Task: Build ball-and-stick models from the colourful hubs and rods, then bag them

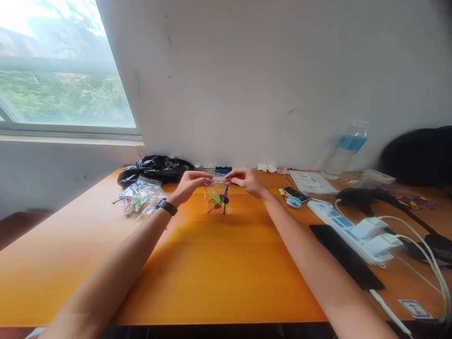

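Between my two hands hangs a small clear plastic bag (pixel 218 200), its top edge stretched level. Inside it show green, red and blue plastic pieces and a dark rod with a round black part. My left hand (pixel 192 182), with a dark band on the wrist, pinches the bag's upper left corner. The upper right corner is pinched by my right hand (pixel 247 181). Left of my left hand lies a pile of similar clear bags (pixel 141 197) with coloured pieces in them.
A black plastic bag (pixel 151 168) lies at the back left of the wooden table (pixel 212 278). On the right are a white power strip (pixel 346 228) with plugged chargers, a black phone (pixel 346 254) with a cable, and a clear bottle (pixel 344 150) by the wall.
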{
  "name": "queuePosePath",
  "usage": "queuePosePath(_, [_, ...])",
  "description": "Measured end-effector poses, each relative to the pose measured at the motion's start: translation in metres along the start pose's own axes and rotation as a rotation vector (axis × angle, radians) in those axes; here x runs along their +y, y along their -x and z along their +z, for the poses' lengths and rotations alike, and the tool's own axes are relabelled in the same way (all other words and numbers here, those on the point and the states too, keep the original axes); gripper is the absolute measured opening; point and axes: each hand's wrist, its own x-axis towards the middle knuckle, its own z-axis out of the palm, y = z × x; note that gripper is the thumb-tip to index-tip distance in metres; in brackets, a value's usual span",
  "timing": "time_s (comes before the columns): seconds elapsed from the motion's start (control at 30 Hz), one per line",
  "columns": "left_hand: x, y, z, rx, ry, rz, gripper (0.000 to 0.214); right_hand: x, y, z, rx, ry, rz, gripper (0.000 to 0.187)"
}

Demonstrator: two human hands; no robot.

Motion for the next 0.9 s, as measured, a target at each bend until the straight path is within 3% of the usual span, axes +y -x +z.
queuePosePath(0.3, [0.004,0.001,0.015,-0.030,0.017,0.057,0.051,-0.003,-0.003,0.014,-0.046,0.072,-0.013,0.036])
queuePosePath(0.43, [0.003,0.000,0.009,-0.085,-0.021,0.060,0.037,-0.003,-0.002,0.012,0.017,0.025,-0.036,0.032])
queuePosePath(0.57, [0.002,-0.003,0.004,-0.024,0.048,0.025,0.035,-0.001,-0.001,0.009,0.111,-0.092,-0.003,0.025])
queuePosePath(0.77, [0.015,-0.002,0.001,-0.012,0.037,-0.018,0.043,-0.001,-0.001,0.008,0.134,-0.091,-0.073,0.014])
queuePosePath(0.9, [0.024,-0.002,-0.003,-0.023,0.040,-0.004,0.062,-0.002,-0.002,0.014,0.137,-0.178,-0.022,0.017])
